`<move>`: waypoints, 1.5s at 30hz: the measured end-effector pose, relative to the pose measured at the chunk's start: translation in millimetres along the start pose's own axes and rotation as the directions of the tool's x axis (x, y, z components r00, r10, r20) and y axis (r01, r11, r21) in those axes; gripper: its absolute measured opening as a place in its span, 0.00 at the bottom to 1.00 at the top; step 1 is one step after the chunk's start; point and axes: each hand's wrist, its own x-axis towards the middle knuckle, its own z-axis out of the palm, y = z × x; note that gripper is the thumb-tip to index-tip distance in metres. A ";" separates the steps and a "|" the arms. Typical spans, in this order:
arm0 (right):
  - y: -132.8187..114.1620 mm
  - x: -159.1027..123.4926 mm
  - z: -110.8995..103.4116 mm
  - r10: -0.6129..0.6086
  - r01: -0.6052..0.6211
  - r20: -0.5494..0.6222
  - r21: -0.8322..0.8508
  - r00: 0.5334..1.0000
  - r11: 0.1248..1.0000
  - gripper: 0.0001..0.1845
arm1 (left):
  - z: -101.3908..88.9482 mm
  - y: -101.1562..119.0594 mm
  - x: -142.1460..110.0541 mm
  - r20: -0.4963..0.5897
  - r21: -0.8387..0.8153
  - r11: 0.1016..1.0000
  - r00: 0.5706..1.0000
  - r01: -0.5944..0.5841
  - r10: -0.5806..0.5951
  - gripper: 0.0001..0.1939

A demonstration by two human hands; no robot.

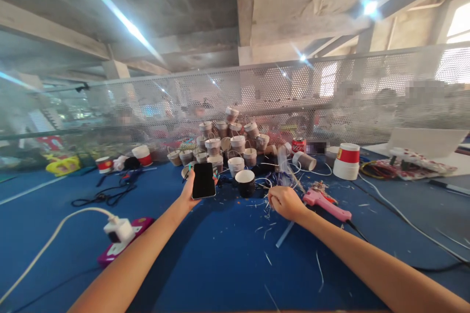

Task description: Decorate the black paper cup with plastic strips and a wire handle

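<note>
I stood in the room and saw a person with both bare arms out over a blue table. Near the middle was a little black cup, white on the inside. Just to the left of the black cup was a phone, with its dark screen turned to the person. The left hand had hold of it, with the fingers wrapped round its side. The right hand was to the right of the black cup and a bit nearer to the person. Its fingers were curled in like a fist, and I could not tell if anything was tucked inside. A clear stick poked out below that hand, in front of the black cup and to its right. A pink glue gun lay farther right of the cup, beside the right wrist. Behind the black cup, a big pile of tiny buckets went up in front of a wall full of holes. A red can stood behind the cup to the right, and red and white paper cups were stacked far to its right. Well to the left of the black cup, and nearer the person, a fat white plug sat in a purple power strip. Thin white bits were scattered in front of the cup.
</note>
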 end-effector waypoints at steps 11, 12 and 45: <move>-1.6 3.9 -5.7 0.081 -0.077 0.091 -0.042 0.993 0.996 0.12 | -39.6 -11.1 24.6 0.273 0.101 0.991 0.956 0.084 -0.109 0.33; -2.3 4.3 -5.5 0.090 -0.085 0.100 -0.049 0.991 0.995 0.12 | -39.1 -11.2 23.3 0.264 0.119 0.990 0.959 0.074 -0.103 0.29; -5.4 12.8 -4.4 0.206 -0.184 0.210 -0.119 0.956 0.976 0.12 | -16.5 -13.6 5.5 0.069 0.347 0.931 0.993 -0.113 0.095 0.51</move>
